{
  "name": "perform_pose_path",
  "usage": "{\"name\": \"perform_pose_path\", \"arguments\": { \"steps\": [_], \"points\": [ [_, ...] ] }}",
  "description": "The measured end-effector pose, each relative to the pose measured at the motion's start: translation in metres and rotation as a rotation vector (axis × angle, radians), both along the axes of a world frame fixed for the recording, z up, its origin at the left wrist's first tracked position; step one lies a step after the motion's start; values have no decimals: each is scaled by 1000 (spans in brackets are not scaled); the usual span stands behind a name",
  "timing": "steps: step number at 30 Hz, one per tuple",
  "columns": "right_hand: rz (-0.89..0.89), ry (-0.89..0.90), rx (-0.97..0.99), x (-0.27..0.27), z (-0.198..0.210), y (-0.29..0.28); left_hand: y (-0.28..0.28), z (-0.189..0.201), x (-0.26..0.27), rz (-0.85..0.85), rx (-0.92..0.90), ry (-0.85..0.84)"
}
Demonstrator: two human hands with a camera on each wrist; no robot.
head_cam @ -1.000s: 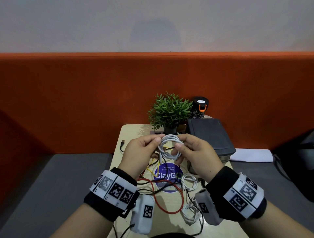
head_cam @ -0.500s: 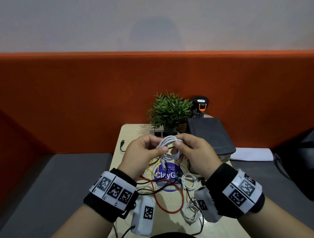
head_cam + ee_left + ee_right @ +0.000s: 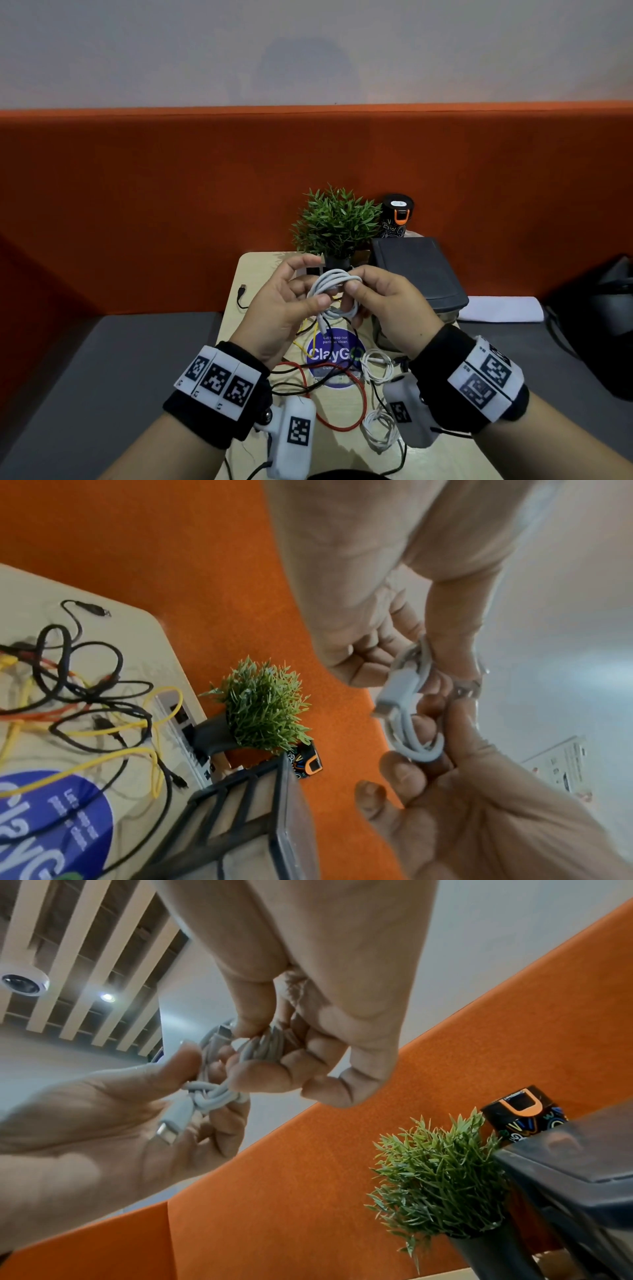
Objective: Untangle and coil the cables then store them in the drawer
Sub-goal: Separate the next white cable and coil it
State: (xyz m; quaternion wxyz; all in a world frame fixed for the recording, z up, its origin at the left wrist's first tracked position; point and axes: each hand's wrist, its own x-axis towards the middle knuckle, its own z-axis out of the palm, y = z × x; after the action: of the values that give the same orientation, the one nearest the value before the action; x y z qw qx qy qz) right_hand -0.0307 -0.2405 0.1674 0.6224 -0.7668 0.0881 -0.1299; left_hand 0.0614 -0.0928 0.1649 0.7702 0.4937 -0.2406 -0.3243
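Observation:
Both hands hold a coiled white cable (image 3: pixel 334 291) in the air above the table's far end. My right hand (image 3: pixel 358 303) grips the bundled loops (image 3: pixel 270 1045) with curled fingers and thumb. My left hand (image 3: pixel 313 282) pinches the coil's near side under its thumb, and its index finger is lifted. A short tail with a plug (image 3: pixel 322 327) hangs below, and a connector (image 3: pixel 171 1126) lies over my left palm. The dark drawer unit (image 3: pixel 418 270) stands just right of the hands. Red (image 3: pixel 342 425), yellow (image 3: pixel 305 346) and black cables lie tangled on the table (image 3: pixel 246 274).
A potted plant (image 3: pixel 337 222) and a black can with an orange tab (image 3: pixel 397 216) stand behind the hands. Two small white coils (image 3: pixel 376 366) (image 3: pixel 380 428) lie right of a blue round sticker (image 3: pixel 334 354). Grey seats flank the narrow table, and an orange backrest runs behind it.
The coil has turned from an upright ring to a slanted bundle. My left fingers have lifted off its top, leaving the thumb on it. The tail hangs shorter.

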Motion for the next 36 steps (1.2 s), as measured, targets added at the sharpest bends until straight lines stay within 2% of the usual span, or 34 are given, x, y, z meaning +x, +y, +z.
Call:
{"name": "perform_pose_path", "arguments": {
  "steps": [3, 7, 18, 25, 34, 36],
  "points": [
    [18, -24, 47, -1, -1, 3, -1, 1, 4, 5, -65, 72],
    [24, -23, 93, -2, -1, 7, 0, 2, 7, 13, -78, 82],
    [-7, 62, 215, -7, -9, 6, 1, -6, 8, 65, 182, -185],
    [-35, 75, 199, -14, -11, 4, 1, -9, 4, 81, 250, -283],
    [-183, 101, 49, -17, -12, 1, 1, -11, 1, 141, 247, -278],
    [-174, 118, 64, -18, -13, 0, 1, -11, 1, 137, 245, -256]
  ]
}}
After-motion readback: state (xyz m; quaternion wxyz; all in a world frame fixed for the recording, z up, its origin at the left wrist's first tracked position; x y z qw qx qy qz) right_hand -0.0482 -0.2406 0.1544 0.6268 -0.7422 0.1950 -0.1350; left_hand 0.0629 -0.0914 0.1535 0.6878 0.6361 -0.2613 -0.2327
